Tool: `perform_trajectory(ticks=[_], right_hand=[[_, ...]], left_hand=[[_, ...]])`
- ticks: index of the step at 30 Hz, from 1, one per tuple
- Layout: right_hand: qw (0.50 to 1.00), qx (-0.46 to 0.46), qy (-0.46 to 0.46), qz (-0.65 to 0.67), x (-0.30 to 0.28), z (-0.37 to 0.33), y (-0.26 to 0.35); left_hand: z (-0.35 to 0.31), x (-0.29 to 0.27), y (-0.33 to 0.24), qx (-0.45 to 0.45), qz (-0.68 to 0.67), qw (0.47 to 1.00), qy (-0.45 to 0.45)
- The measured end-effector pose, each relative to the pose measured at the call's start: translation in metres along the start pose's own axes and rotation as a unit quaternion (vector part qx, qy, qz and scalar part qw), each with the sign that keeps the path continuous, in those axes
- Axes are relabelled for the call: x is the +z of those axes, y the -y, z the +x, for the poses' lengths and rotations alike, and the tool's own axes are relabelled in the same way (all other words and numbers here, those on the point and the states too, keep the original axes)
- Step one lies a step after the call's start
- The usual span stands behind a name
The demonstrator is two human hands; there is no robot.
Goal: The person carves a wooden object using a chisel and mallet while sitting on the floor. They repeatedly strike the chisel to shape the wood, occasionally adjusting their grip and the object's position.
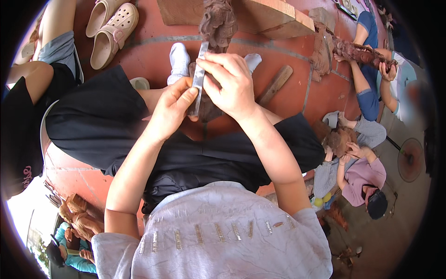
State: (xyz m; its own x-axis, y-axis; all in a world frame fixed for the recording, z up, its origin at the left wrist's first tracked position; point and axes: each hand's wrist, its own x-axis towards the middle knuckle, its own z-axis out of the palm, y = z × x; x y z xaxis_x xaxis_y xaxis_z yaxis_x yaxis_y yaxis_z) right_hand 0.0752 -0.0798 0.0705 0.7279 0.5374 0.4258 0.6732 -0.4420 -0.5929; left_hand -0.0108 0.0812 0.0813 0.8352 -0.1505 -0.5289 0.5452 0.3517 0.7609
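My left hand (173, 108) is closed round the lower part of a narrow, flat grey strip (200, 76), thumb lying on its face. The strip stands nearly upright; whether it is metal or an abrasive sheet I cannot tell. Bent fingers of my right hand (231, 83) pinch the strip's upper part from the right side. Just beyond its top end rises a dark brown carved wood piece (218, 25), knobbly on its surface. More brown wood shows below my hands between my knees, partly hidden by them.
A thick wooden block (274, 21) lies ahead on the red tiled floor. Right of my foot is a wooden stick (275, 85). Beige clogs (114, 37) sit front left. People handle carved wood at right, including a long dark red-brown carving (364, 52). A fan (411, 159) stands far right.
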Motion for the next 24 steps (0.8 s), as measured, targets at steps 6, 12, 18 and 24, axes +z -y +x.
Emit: perform_trajectory(ticks=[6,12,18,24], right_hand=[[1.000,-0.007,-0.015,-0.010,-0.003,0.012,0.004],[1.000,-0.008,0.002,-0.007,-0.004,0.006,0.007],[0.999,-0.013,-0.029,-0.013,-0.001,0.003,0.009],[1.000,-0.007,-0.012,-0.007,0.005,0.006,0.004]], left_hand=[[0.004,-0.005,-0.010,-0.008,-0.026,1.000,-0.004],[-0.006,-0.006,-0.011,-0.044,-0.049,0.998,0.007],[-0.008,-0.006,-0.009,-0.025,-0.033,0.999,0.004],[0.003,-0.014,0.001,-0.020,-0.036,0.999,0.018]])
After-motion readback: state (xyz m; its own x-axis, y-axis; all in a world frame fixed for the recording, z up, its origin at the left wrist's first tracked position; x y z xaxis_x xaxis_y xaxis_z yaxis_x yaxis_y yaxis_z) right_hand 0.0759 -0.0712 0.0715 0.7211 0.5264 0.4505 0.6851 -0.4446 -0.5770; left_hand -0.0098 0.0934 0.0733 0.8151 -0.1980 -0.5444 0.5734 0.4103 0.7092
